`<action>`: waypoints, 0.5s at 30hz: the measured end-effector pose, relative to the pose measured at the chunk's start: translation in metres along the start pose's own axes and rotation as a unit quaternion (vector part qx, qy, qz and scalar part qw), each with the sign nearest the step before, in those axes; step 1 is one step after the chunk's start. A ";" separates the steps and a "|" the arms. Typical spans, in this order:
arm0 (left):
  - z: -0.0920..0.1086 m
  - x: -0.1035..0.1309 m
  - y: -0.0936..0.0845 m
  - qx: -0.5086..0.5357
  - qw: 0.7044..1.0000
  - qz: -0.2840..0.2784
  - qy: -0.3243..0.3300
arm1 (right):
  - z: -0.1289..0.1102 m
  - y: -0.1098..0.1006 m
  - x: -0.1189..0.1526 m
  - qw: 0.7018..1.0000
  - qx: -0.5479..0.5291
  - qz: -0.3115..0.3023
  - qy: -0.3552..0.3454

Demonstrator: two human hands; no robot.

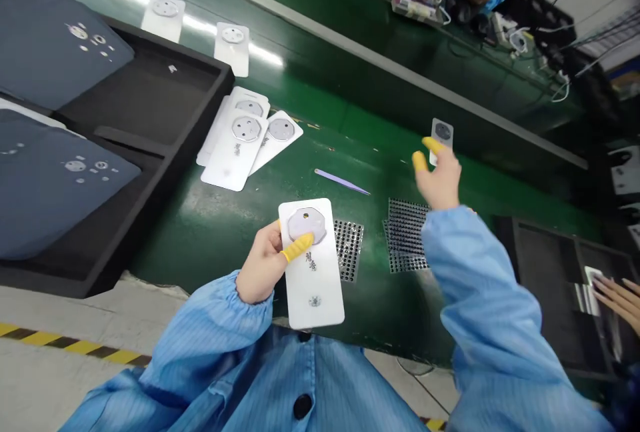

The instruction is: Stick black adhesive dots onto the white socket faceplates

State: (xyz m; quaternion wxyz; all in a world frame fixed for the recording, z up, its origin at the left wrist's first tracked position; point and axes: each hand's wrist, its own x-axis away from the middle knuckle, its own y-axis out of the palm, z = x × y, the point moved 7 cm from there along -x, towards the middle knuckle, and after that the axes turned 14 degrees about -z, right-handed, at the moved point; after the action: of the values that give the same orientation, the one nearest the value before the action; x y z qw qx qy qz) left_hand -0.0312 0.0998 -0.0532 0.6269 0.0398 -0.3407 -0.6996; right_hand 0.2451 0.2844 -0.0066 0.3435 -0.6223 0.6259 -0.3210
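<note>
At lower centre, the left hand (pixel 264 262) is gripping a white panel (pixel 317 282) by its edge, thumb lying on its octagonal plate (pixel 299 221), presumably keeping the printed face upward. Right of centre, the right hand (pixel 441 175) is holding its fingers apart near another panel (pixel 444 130), seemingly grasping nothing.

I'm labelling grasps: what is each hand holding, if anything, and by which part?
Left hand: a white panel, by its upper left edge, thumb over the octagonal plate. Right hand: apparently nothing.
</note>
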 end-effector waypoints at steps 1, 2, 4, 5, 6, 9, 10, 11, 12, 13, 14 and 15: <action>0.001 0.000 0.002 0.021 0.999 -0.022 -0.015 | 0.028 -0.010 -0.027 0.994 0.045 0.002 0.099; 0.004 0.001 0.003 0.042 0.998 -0.038 -0.026 | 0.048 -0.019 -0.049 0.989 0.054 0.007 0.141; 0.011 0.007 0.006 0.079 0.995 -0.054 -0.033 | 0.076 -0.028 -0.077 0.980 0.060 0.004 0.187; 0.014 0.010 0.007 0.094 0.993 -0.056 -0.036 | 0.086 -0.030 -0.083 0.978 0.060 -0.001 0.200; 0.017 0.014 0.008 0.105 0.992 -0.056 -0.040 | 0.095 -0.030 -0.085 0.975 0.062 -0.007 0.213; 0.022 0.021 0.010 0.121 0.990 -0.058 -0.050 | 0.113 -0.025 -0.082 0.967 0.071 -0.019 0.243; 0.024 0.022 0.010 0.122 0.990 -0.060 -0.047 | 0.118 -0.024 -0.080 0.965 0.074 -0.019 0.252; 0.026 0.023 0.011 0.121 0.990 -0.064 -0.042 | 0.121 -0.023 -0.079 0.962 0.079 -0.018 0.261; 0.028 0.023 0.011 0.119 0.990 -0.067 -0.035 | 0.124 -0.023 -0.079 0.958 0.084 -0.017 0.272; 0.029 0.023 0.010 0.116 0.990 -0.070 -0.031 | 0.126 -0.023 -0.079 0.955 0.090 -0.017 0.284; 0.030 0.023 0.009 0.113 0.991 -0.071 -0.029 | 0.127 -0.024 -0.080 0.951 0.095 -0.017 0.294; 0.030 0.023 0.008 0.110 0.991 -0.071 -0.029 | 0.128 -0.025 -0.081 0.948 0.100 -0.018 0.303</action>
State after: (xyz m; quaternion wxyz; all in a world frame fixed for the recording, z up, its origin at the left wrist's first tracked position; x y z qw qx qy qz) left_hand -0.0440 0.0917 -0.0175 0.5570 0.1119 -0.4300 -0.7016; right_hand 0.3640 0.3685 -0.0545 0.1918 -0.4697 0.6537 -0.5615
